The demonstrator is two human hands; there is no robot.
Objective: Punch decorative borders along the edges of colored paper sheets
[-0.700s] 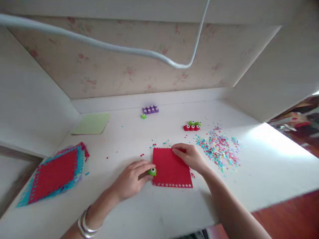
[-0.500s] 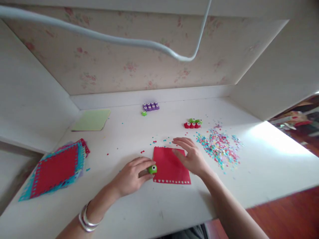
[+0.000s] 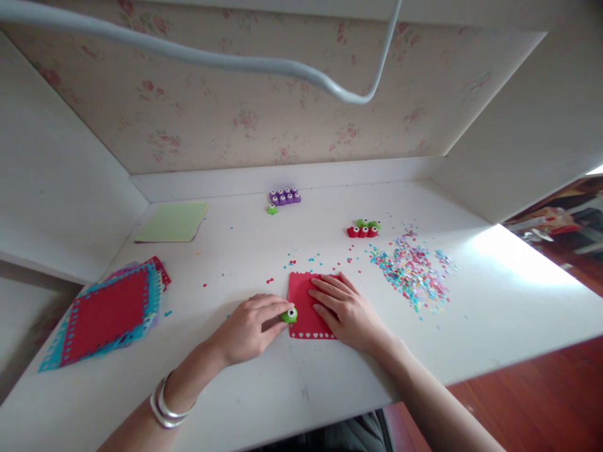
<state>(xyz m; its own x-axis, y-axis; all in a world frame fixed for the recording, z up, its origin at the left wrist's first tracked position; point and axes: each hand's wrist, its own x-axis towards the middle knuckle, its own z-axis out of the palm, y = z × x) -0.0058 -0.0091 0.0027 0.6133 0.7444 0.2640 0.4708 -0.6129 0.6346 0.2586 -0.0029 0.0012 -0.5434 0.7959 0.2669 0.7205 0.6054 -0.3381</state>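
Note:
My left hand (image 3: 257, 328) pinches a small green paper punch (image 3: 289, 315) at the left edge of a red paper sheet (image 3: 304, 304). Thumb and fingers are closed round the punch, whose white top with a dark star faces up. Flat across the right part of the sheet lies my right hand (image 3: 346, 312), its fingers stretched out and holding nothing. A row of punched shapes, hearts and stars among them, runs along the sheet's near edge. The far edge is notched too.
At left sits a stack of punched red and blue sheets (image 3: 106, 314), with pale green paper (image 3: 172, 223) behind. Purple punches (image 3: 284, 197) and a green punch (image 3: 272, 209) stand near the wall. Red punches (image 3: 362, 232) and green ones stand before the confetti pile (image 3: 414, 270). A white cable (image 3: 235, 63) hangs above.
My right hand has come down from above the red sheet and now rests flat on it. The left hand keeps the green punch at the sheet's left edge.

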